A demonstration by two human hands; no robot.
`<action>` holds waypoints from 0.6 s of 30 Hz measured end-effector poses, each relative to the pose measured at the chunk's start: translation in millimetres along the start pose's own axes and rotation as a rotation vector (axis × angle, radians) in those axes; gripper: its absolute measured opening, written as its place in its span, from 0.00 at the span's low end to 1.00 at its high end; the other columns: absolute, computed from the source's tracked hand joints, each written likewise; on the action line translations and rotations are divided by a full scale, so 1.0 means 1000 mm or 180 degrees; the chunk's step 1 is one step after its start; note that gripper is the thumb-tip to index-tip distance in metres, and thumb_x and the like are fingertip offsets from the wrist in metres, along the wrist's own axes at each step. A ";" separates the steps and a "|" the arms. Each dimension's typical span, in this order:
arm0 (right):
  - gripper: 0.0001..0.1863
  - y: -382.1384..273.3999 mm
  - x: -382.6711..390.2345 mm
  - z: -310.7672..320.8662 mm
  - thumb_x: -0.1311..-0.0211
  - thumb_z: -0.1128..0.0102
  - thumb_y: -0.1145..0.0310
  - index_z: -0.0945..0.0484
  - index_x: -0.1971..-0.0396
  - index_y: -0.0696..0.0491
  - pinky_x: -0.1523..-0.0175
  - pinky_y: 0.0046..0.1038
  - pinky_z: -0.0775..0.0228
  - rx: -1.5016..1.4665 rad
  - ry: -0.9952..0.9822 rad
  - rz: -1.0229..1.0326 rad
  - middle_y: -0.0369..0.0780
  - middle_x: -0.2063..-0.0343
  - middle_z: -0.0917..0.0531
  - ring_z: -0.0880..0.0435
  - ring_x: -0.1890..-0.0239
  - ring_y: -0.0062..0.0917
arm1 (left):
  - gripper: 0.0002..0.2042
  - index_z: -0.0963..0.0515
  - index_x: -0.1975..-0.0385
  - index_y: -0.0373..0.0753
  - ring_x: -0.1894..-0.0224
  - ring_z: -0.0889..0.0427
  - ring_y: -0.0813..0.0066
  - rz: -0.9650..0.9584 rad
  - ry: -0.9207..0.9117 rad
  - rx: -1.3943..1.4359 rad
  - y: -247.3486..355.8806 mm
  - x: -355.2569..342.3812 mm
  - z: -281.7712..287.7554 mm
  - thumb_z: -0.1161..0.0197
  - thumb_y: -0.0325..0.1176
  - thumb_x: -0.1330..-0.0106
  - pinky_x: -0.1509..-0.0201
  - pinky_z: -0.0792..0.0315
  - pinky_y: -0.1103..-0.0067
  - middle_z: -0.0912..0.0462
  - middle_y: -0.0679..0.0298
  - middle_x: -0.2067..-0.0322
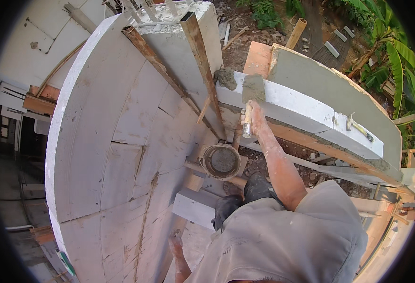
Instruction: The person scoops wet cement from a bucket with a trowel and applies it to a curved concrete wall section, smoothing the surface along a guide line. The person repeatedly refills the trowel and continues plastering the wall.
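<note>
My right hand (255, 119) is closed around the light wooden handle of a trowel (254, 88). The blade lies over the top of a white lightweight block (306, 107) and looks coated with wet grey mortar. Left of the blade, a lump of mortar (226, 79) sits on the same course near the upright column. Low in the picture, my left hand (175, 238) hangs beside the white block wall (136, 141); its fingers are too small to make out. Between my feet and the column stands a round bucket (220, 161) containing grey mortar.
A hammer (360, 128) lies on a second white block (358, 137) to the right. Two rusty metal posts (203, 61) lean at the column (165, 52). A loose white block (195, 207) stands by my legs. Beyond the course is a grey mortar-covered slab (335, 85).
</note>
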State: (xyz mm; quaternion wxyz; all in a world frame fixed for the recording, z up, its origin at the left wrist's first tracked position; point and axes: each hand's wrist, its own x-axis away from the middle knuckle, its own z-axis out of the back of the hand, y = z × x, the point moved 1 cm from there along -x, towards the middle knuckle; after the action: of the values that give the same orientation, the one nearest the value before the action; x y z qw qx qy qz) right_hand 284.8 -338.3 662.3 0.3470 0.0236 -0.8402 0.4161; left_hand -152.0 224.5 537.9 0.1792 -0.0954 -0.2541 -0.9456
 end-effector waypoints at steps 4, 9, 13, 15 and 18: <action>0.15 -0.046 -0.037 -0.013 0.36 0.47 0.58 0.29 0.61 0.55 0.84 0.25 0.29 0.0851 -0.0104 -0.0005 0.38 0.77 0.26 0.25 0.83 0.23 | 0.18 0.21 0.53 0.31 0.47 0.22 0.50 0.0836 0.0302 0.1214 0.010 0.039 0.011 0.40 0.37 0.37 0.41 0.31 0.67 0.20 0.44 0.53; 0.15 -0.098 -0.062 -0.036 0.36 0.47 0.59 0.28 0.62 0.57 0.83 0.28 0.28 0.1870 -0.0691 -0.0194 0.39 0.76 0.24 0.23 0.82 0.24 | 0.18 0.20 0.54 0.32 0.48 0.21 0.57 0.1957 0.0093 0.0833 0.046 0.100 0.008 0.38 0.38 0.38 0.42 0.30 0.70 0.18 0.48 0.53; 0.11 -0.073 -0.092 -0.051 0.43 0.43 0.65 0.22 0.69 0.60 0.72 0.37 0.24 0.3898 -0.1182 0.0741 0.43 0.74 0.17 0.17 0.74 0.33 | 0.17 0.19 0.56 0.33 0.53 0.19 0.63 0.2814 -0.0067 0.1113 0.005 0.141 -0.023 0.37 0.38 0.39 0.48 0.27 0.72 0.16 0.54 0.57; 0.11 -0.062 -0.104 -0.053 0.46 0.41 0.67 0.20 0.71 0.60 0.67 0.38 0.23 0.4991 -0.1490 0.1599 0.45 0.72 0.15 0.15 0.71 0.36 | 0.17 0.19 0.55 0.32 0.53 0.19 0.65 0.2788 -0.0125 0.1297 0.043 0.123 -0.016 0.37 0.38 0.39 0.49 0.27 0.72 0.16 0.55 0.58; 0.13 -0.055 -0.098 -0.049 0.40 0.47 0.63 0.23 0.70 0.59 0.73 0.35 0.26 0.4860 -0.1797 0.1932 0.42 0.75 0.21 0.19 0.77 0.31 | 0.18 0.20 0.53 0.32 0.53 0.19 0.64 0.2221 -0.0019 0.1437 0.051 0.121 -0.018 0.36 0.39 0.38 0.50 0.27 0.72 0.16 0.55 0.57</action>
State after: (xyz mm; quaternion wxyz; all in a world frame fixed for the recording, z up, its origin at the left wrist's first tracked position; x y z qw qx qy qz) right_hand 404.2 -363.5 660.9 -0.1111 0.1272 -0.3558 0.9192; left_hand -244.6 139.0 578.2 0.5046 -0.1368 -0.4080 -0.7485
